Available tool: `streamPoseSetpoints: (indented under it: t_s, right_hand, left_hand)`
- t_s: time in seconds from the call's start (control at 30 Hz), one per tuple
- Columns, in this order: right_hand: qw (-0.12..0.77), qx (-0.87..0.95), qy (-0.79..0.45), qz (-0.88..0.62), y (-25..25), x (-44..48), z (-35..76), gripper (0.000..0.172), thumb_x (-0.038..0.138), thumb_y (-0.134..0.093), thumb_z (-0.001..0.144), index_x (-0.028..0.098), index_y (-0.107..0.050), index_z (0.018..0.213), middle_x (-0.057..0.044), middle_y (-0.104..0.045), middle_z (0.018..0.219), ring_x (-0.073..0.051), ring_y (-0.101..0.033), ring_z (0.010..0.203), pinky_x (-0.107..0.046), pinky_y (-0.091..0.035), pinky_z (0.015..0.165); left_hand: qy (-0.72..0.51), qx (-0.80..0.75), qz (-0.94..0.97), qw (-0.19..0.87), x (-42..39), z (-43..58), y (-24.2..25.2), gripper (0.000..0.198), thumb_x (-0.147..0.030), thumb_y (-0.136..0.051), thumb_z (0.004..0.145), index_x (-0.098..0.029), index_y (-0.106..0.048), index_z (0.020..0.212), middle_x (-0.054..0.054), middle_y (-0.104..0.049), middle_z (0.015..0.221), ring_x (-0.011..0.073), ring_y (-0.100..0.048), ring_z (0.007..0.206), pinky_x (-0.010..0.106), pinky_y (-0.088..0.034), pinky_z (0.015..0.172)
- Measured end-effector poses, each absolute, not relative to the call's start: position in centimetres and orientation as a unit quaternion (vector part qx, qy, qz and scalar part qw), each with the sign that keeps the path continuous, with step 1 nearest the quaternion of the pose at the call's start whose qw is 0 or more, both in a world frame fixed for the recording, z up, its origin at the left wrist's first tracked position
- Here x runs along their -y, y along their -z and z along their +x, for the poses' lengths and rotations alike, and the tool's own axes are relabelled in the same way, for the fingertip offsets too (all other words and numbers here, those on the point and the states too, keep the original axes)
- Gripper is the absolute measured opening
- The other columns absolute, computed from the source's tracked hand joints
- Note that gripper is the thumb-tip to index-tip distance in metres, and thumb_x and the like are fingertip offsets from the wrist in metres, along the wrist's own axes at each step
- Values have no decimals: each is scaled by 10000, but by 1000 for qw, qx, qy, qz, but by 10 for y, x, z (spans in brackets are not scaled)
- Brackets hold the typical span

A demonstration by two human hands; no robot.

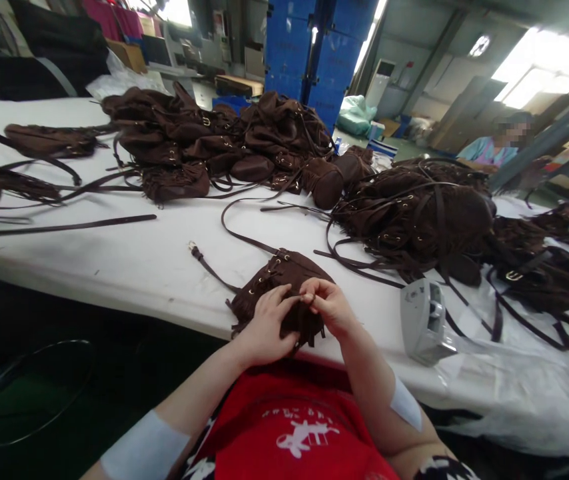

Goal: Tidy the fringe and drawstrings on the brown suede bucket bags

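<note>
- White-covered table [164, 267] under and around both hands.
- Tall blue cabinet [289, 47], well beyond the left hand [269, 322].
- Glaring window [552, 67], far beyond the right hand [331, 307] and to its right; smaller bright window [177, 12] far off to the left hand's left.
- Greyish wall [404, 40], well past the right hand.
- Shadowed, dark green floor [114, 400], left of and below the left hand.

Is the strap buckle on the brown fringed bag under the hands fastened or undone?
Undone: the buckle lies at the free end of the short strap, apart from the long strap.
</note>
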State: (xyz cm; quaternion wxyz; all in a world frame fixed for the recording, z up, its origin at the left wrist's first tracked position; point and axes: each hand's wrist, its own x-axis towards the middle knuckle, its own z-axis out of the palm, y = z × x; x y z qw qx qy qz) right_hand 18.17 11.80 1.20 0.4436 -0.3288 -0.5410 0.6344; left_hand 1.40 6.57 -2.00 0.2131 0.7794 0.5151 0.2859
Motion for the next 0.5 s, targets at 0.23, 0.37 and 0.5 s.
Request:
streamPoseSetpoints:
  t_s: [0.23, 0.37, 0.5]
  right_hand:
    - [441, 612, -486, -441, -22, -119, 191, 419, 570, -616, 785, 175, -590, 650, 7, -531, 567, -90, -420, 490, -214, -332, 447]
    - [394, 624, -476, -479, -5, -116, 191, 492, 637, -495, 810, 203, -460, 580, 42, -395, 458, -87, -324, 423, -224, -258, 409]
    - [362, 693, -342, -521, 6, -113, 197, 433, 525, -616, 714, 215, -359, 556, 41, -353, 518, -110, -342, 522, -233, -294, 478]
  left_hand:
    - [-246, -489, 769, 331, -92, 56, 28, 476, -342, -211, 988, -163, -636, 873, 70, -685, 842, 184, -644, 782, 302, -498, 748]
    - [-186, -541, 781, 249, -103, 66, 37, 452, -246, -220, 963, -133, -651, 887, 137, -711, 895, 244, -673, 830, 354, -502, 735]
    - [-117, -538, 810, 200, -107, 76, 38, 178, -219, -510, 806, -162, -675, 840, 97, -730, 837, 253, -691, 773, 323, -514, 642]
